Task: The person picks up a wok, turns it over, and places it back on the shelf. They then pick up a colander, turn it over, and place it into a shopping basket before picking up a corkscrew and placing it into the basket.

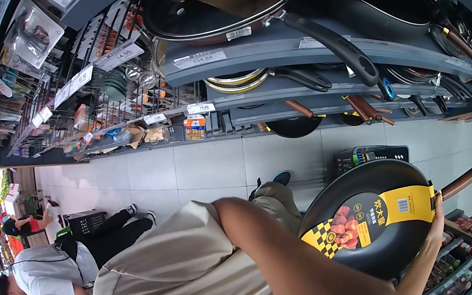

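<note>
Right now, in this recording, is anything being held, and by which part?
Yes: a black wok, held in the right hand at its rim, beside the base of the brown handle.

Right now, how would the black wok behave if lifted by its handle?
The wok should stay stiff, its bowl looking like hard metal. Its wide body would probably dip, since the brown handle joins one side. The yellow label might flex; it looks thin.
</note>
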The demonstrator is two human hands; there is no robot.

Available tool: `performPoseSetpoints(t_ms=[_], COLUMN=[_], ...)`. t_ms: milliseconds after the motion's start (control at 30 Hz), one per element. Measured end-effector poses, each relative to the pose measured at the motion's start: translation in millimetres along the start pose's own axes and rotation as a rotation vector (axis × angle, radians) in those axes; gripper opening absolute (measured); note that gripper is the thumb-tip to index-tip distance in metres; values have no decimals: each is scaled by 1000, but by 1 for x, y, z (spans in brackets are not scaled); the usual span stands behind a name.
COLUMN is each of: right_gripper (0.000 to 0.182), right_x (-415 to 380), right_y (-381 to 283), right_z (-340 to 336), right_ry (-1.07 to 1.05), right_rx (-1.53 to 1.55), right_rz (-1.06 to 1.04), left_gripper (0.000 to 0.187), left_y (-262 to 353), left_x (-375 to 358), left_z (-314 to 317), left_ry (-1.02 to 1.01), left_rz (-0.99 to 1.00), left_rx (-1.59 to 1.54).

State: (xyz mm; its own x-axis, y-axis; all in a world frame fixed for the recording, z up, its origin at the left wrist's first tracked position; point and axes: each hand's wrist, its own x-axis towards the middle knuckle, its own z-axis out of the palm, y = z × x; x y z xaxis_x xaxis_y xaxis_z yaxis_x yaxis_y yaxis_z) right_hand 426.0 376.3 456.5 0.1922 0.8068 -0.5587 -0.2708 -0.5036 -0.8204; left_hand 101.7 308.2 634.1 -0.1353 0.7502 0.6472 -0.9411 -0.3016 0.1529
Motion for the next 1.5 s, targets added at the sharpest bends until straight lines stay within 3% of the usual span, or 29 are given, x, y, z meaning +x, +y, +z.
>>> performPoseSetpoints(t_ms=[100,167,700,1233,1500], right_gripper=[37,37,37,36,34], right_x=[5,4,-2,-3,0], right_y=[3,5,-2,-2,1], right_z=[-4,-8,3,10,2], right_ry=[-12,11,35,72,40], right_rx=[-11,-8,-6,-75,5], right_rz=[9,18,59,8,27], left_gripper=[15,15,14,13,13], left_y=[33,45,60,78,110], left_x=[6,3,-28,-34,-27], left_z=[-38,-54,-81,-91,-89], left_ry=[-271,-299,-236,-244,-227], left_rz=[-144,-221,-410,-350,-70], left_rx=[284,334,359,428,510])
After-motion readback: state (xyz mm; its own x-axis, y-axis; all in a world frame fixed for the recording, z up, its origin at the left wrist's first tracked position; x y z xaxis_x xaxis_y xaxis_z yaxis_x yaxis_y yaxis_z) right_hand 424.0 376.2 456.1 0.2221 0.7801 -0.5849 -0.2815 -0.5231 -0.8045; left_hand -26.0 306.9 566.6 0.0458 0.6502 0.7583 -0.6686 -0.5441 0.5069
